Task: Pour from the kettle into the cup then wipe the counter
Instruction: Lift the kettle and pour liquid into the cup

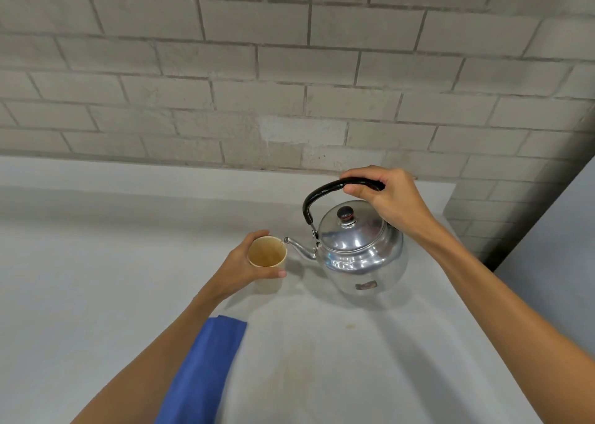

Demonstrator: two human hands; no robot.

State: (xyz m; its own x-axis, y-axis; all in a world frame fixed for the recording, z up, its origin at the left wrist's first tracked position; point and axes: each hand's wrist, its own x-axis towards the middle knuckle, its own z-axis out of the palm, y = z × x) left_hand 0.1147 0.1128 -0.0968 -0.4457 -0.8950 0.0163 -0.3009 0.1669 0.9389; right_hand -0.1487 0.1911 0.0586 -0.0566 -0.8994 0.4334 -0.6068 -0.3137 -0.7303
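A shiny metal kettle (363,256) with a black handle is tilted to the left, its spout tip at the rim of a small cream paper cup (268,258). My right hand (383,195) grips the black handle from above. My left hand (244,267) wraps around the cup from the left and holds it on the grey counter (96,262). The inside of the cup looks brownish. A folded blue cloth (203,372) lies on the counter near me, partly under my left forearm.
A grey brick wall (289,69) runs along the back of the counter. A wall corner (483,217) juts out at the right, behind the kettle. Faint yellowish stains (302,362) mark the counter near the front.
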